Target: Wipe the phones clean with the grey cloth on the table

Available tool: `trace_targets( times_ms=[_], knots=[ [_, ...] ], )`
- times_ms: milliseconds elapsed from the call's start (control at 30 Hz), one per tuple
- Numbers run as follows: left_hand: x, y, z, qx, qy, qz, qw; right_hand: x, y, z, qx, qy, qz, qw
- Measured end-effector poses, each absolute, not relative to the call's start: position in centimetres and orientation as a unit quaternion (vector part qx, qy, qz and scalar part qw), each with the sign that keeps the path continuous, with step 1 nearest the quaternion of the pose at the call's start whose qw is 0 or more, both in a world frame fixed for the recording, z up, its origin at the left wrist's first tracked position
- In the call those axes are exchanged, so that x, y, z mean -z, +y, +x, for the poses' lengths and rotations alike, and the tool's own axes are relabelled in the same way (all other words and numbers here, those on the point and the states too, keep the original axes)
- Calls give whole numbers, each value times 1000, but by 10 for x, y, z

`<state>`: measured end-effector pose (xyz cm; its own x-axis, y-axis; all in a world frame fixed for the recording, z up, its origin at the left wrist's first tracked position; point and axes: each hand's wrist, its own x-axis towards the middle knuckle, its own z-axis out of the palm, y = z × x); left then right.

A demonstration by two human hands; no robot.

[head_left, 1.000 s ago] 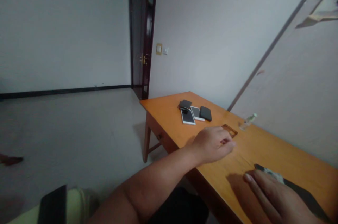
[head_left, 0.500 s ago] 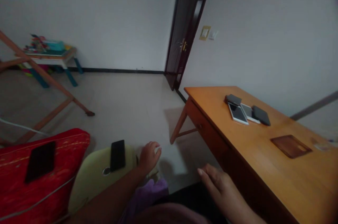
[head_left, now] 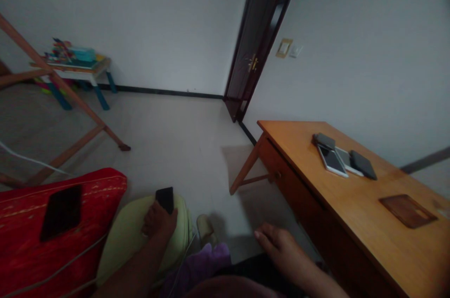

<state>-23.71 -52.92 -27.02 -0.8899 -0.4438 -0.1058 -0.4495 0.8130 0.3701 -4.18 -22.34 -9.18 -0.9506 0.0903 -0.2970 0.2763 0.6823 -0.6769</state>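
Note:
My left hand (head_left: 160,224) is on a black phone (head_left: 164,198). Its fingers bend around the lower part, and the phone's upper end shows past the knuckles. Beneath both is a pale green padded thing (head_left: 123,227) with rounded corners; its exact kind is unclear. My right hand (head_left: 277,244) hangs in front of my lap beside the desk, fingers loosely bent and nothing visible in it. To the left, a dark tablet-like slab (head_left: 61,212) lies flat on red cloth (head_left: 94,209).
On the right stands a wooden desk (head_left: 337,204) with tablets (head_left: 332,161), a dark case (head_left: 363,165) and a brown tray-like piece (head_left: 408,210). A wooden frame (head_left: 84,107), a small table (head_left: 84,70) and a white cable (head_left: 35,160) are at left. A slipper (head_left: 206,229) is on the floor.
My left hand has moved left and down onto the phone and now closes around it. My right hand stays near the desk. The view has shifted slightly.

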Motion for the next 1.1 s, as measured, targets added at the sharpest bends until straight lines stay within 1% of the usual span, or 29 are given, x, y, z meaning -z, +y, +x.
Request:
trace_targets(
  times_ms=[100, 167, 233, 300, 367, 467, 533, 600, 700, 800, 933, 1100],
  knots=[
    [266, -535, -237, -193, 956, -221, 12, 93, -225, -41, 397, 903, 109, 121],
    [260, -536, -239, -216, 953, -211, 9, 92, -226, -39, 422, 892, 114, 114],
    [252, -529, -241, -288, 939, -187, 2, 90, -228, -39, 457, 876, 114, 101],
    [243, -510, -241, -409, 900, -151, -8, 87, -231, -41, 495, 858, 114, 81],
    [234, -481, -236, -453, 884, -112, -2, 84, -235, -44, 537, 833, 117, 65],
    [211, -433, -218, -526, 849, -34, 26, 77, -243, -50, 611, 775, 157, 45],
    [189, -407, -201, -634, 770, 23, 69, 71, -247, -54, 653, 728, 207, 26],
    [164, -390, -182, -688, 714, 75, 109, 63, -251, -57, 683, 691, 239, 3],
    [132, -379, -158, -723, 664, 129, 141, 51, -256, -59, 720, 650, 241, -17],
    [114, -375, -141, -731, 642, 166, 163, 43, -258, -57, 762, 608, 223, -22],
    [106, -372, -129, -736, 629, 175, 178, 46, -257, -52, 802, 553, 224, -35],
    [104, -368, -123, -727, 636, 188, 179, 53, -254, -47, 809, 534, 240, -48]
  ],
)
